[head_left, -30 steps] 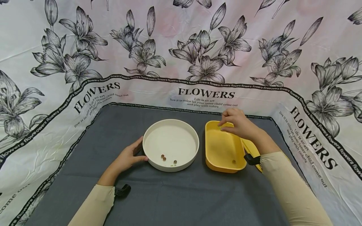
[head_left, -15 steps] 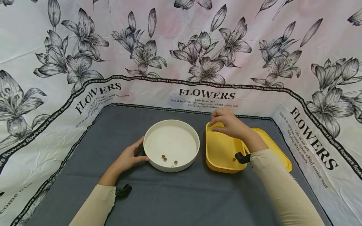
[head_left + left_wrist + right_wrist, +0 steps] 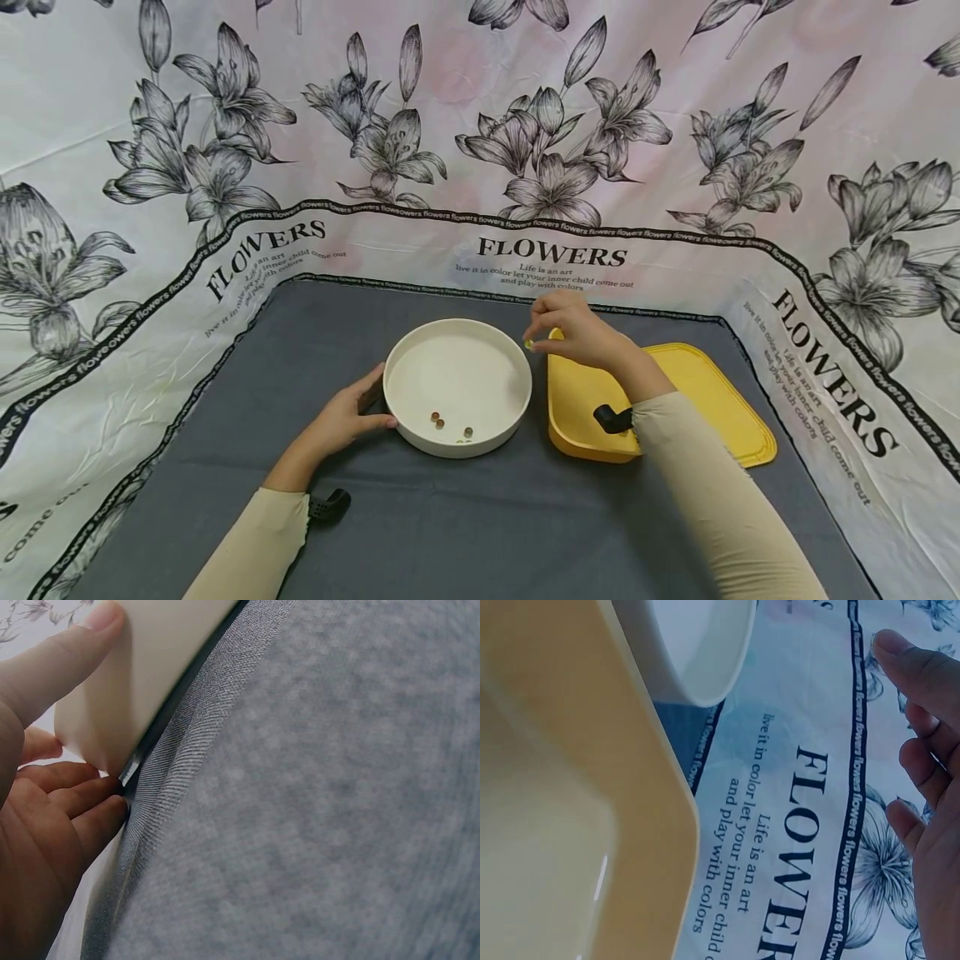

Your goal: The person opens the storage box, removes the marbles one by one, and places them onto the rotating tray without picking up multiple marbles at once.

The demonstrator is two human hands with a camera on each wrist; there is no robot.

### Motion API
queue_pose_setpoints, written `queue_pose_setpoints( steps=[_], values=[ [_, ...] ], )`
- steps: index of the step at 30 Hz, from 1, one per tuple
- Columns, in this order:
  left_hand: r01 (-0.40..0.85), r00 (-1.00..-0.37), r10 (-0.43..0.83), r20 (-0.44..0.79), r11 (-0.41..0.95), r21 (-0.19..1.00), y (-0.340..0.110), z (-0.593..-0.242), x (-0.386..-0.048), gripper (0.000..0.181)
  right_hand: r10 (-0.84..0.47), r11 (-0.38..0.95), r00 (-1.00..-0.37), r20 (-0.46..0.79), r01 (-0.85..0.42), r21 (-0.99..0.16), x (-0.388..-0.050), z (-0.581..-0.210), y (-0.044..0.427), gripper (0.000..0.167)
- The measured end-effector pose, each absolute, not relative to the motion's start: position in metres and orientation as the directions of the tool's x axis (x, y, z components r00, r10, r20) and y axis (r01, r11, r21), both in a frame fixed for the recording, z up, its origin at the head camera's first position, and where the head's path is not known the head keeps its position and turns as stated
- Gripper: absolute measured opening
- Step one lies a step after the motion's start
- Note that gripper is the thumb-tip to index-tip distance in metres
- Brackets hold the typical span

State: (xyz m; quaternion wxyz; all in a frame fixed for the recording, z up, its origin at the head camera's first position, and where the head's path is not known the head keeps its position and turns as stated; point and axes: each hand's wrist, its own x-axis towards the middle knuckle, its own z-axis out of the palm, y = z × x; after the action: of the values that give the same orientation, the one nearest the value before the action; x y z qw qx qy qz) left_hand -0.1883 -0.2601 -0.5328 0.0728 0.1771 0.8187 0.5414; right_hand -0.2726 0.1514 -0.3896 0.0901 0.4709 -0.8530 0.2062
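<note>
My left hand [image 3: 347, 417] rests against the left side of a round white tray [image 3: 457, 375]; its thumb [image 3: 67, 664] and fingers touch the outer wall. In the tray, near its front edge, lie brown beads [image 3: 437, 420], a darker bead [image 3: 468, 432] and tiny yellowish ones. Between thumb and index finger, my right hand [image 3: 573, 329] pinches a small yellow-green bead [image 3: 528, 344]. This hand hovers over the far left corner of a yellow container [image 3: 577, 400], close to the tray's right rim. In the right wrist view, the fingertips are partly cut off.
A yellow lid [image 3: 716, 408] lies to the right of the container, partly under my right forearm. Grey cloth [image 3: 450, 533] covers the table. Behind it rises a floral printed sheet [image 3: 555, 200]. A black wrist camera [image 3: 612, 419] hides part of the container.
My right hand has moved left from above the yellow container toward the white tray, bringing the yellow-green bead into sight. The left hand has stayed against the tray.
</note>
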Motion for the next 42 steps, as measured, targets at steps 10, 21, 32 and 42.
queue_pose_setpoints(
  steps=[10,21,32,42],
  values=[
    [0.205,-0.93,0.361,0.068,0.356,0.912,-0.259,-0.532,-0.188,0.11,-0.778,0.472,-0.546,0.313,-0.835,-0.282,-0.272,-0.4,0.127,0.015],
    [0.208,-0.928,0.366,0.069,0.355,0.912,-0.258,-0.537,-0.186,0.109,-0.791,0.483,-0.551,0.268,-0.83,-0.281,-0.279,-0.411,0.098,0.015],
    [0.204,-0.932,0.356,0.065,0.371,0.906,-0.261,-0.535,-0.184,0.112,-0.789,0.52,-0.593,0.161,-0.783,-0.341,-0.287,-0.425,0.065,0.017],
    [0.213,-0.93,0.36,0.073,0.367,0.906,-0.26,-0.534,-0.188,0.11,-0.794,0.533,-0.599,0.1,-0.766,-0.358,-0.293,-0.435,0.042,0.02]
  ],
)
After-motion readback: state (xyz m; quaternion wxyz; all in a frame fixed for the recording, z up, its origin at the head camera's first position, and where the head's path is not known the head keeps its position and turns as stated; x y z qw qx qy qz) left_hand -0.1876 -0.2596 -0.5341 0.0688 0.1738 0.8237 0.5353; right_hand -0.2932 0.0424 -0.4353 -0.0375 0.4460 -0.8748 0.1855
